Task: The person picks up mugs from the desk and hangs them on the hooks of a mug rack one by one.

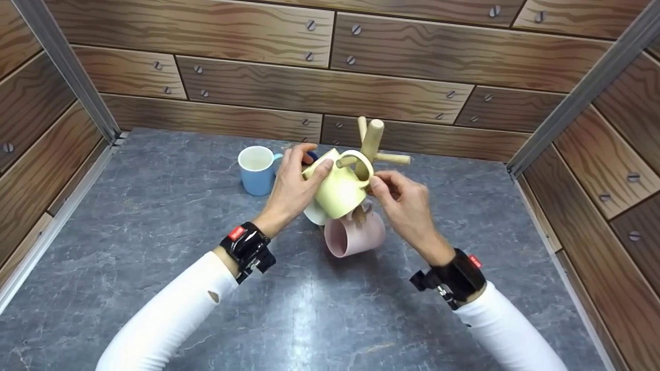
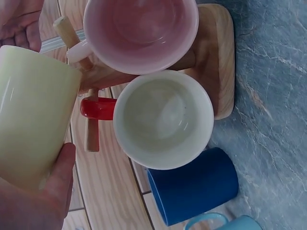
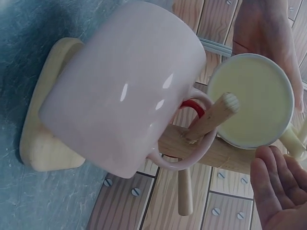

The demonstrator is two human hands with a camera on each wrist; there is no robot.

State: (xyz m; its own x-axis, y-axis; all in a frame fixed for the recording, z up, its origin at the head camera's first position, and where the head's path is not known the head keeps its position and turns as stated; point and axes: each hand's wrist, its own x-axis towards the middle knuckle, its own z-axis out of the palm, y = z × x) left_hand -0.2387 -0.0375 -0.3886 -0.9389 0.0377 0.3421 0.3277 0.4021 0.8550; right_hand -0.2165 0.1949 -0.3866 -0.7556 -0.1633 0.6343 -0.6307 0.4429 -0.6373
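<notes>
A pale yellow mug (image 1: 337, 190) is tilted at the upper part of a wooden mug tree (image 1: 372, 141). My left hand (image 1: 294, 183) grips its body, thumb on the near side. My right hand (image 1: 407, 206) pinches the mug's handle between thumb and fingers. A peg's end shows inside the handle's loop. Below, a pink mug (image 1: 366, 237) hangs by its handle on a lower peg, mouth to the left. Beside it a white mug (image 2: 163, 120) with a red handle hangs on another peg, mostly hidden in the head view.
A light blue mug (image 1: 257, 178) stands upright on the grey marbled table (image 1: 170, 216), left of the tree. Behind my left hand is a dark blue mug (image 2: 194, 184). Wood-patterned walls (image 1: 258, 77) enclose the table at the back and sides.
</notes>
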